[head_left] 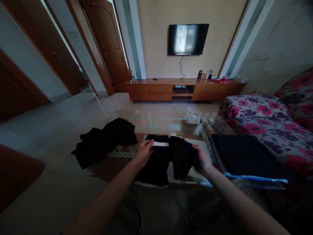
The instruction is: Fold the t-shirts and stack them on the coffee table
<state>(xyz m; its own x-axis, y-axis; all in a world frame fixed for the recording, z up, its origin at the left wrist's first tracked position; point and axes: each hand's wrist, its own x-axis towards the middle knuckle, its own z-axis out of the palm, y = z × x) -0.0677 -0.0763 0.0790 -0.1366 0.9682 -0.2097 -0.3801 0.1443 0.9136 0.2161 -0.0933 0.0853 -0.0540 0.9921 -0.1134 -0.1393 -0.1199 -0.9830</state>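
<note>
A black garment [156,166] with a white band near its far end lies partly folded on the glass coffee table [122,163] in front of me. My left hand [144,152] pinches its left edge, close to the white band. At the other side, my right hand [201,159] grips a black flap [182,156] of the cloth, fingers partly hidden behind it. Whether this flap is a sleeve or another part, I cannot tell. Pale material shows beneath the flap and along the near edge.
To the left, a crumpled black cloth [105,138] lies on the table. Folded dark cloth [244,155] rests at right, with a blue-edged layer beneath. A wastebasket [189,126] shows through the glass. A flowered sofa [266,122] stands right; a TV cabinet [160,88] stands ahead.
</note>
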